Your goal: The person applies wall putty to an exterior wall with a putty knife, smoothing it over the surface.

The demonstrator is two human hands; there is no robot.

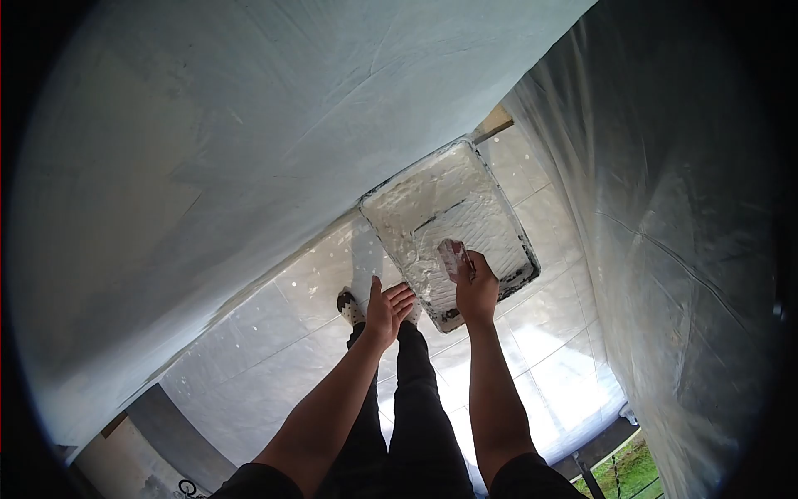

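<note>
Speckled tile floor (312,279), ridged paint tray (503,195), stained block (450,256) in right hand (476,287).

In the right hand (477,287) I see a scraper-like tool (452,259), its face smeared with pale, matt residue over a dull reddish-brown. Beneath that grip, the tray (529,241) has a dark rim crusted with off-white coating; inside, the coating looks thick and matt, ridged in places. Around the grip's far side I make out tiles (332,270), smooth and speckled with pale spots, turning glossy where light strikes. Right of the grip hangs translucent plastic sheeting (665,249), creased and faintly shiny. Left of it, the wall (216,150) reads matt, with faint streaks.
</note>
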